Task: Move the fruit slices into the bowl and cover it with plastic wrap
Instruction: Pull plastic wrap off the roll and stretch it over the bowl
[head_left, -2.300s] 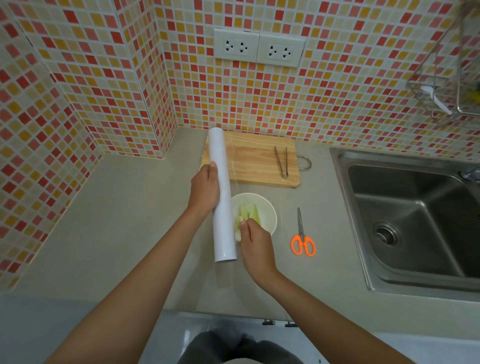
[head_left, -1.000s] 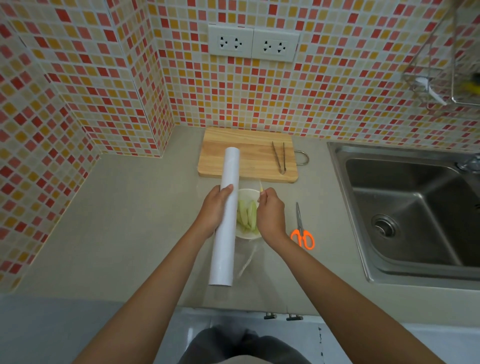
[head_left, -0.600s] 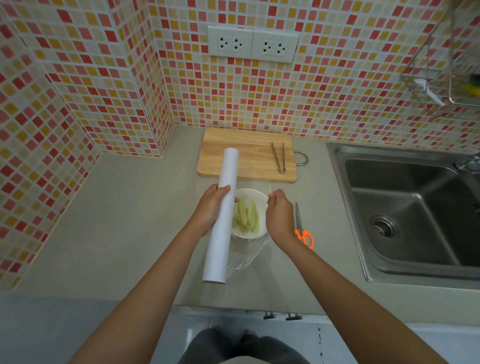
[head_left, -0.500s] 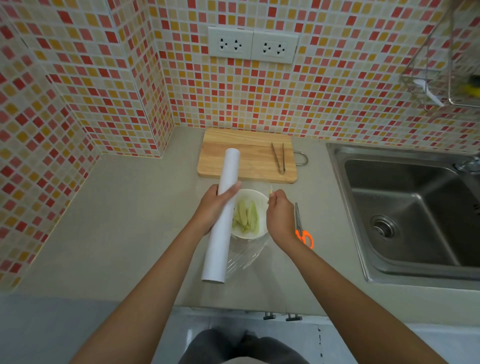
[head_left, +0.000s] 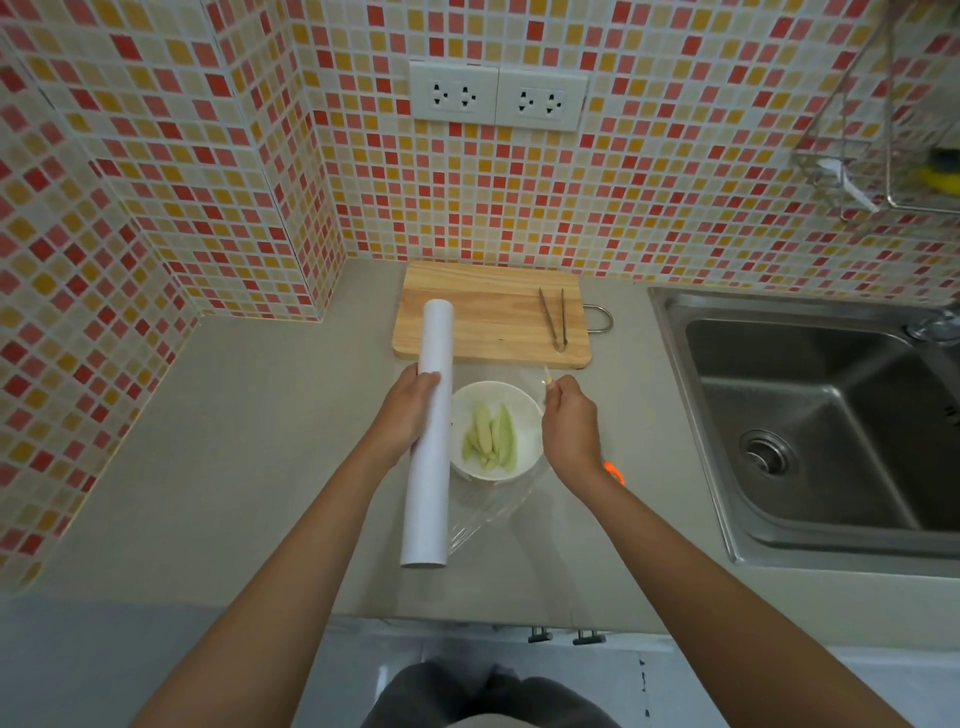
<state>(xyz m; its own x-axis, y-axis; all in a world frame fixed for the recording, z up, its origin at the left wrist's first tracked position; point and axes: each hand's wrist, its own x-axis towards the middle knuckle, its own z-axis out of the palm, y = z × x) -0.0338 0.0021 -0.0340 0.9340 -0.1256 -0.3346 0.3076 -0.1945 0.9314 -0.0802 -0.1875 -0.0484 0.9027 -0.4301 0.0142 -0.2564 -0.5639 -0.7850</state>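
A white bowl (head_left: 524, 410) stands on the counter with several pale green fruit slices (head_left: 491, 439) in it. My left hand (head_left: 410, 410) grips a long white roll of plastic wrap (head_left: 430, 467) just left of the bowl, lying roughly front to back. My right hand (head_left: 569, 423) is at the bowl's right side and pinches the free edge of the clear film (head_left: 483, 519), which stretches from the roll across the bowl and wrinkles near its front.
A wooden cutting board (head_left: 483, 312) with metal tongs (head_left: 553, 317) lies behind the bowl by the tiled wall. Orange scissors (head_left: 615, 472) peek out from under my right wrist. A steel sink (head_left: 821, 421) fills the right side.
My right hand has drawn the film rightward across the bowl and now sits at its right rim. The roll has shifted slightly left of the bowl.
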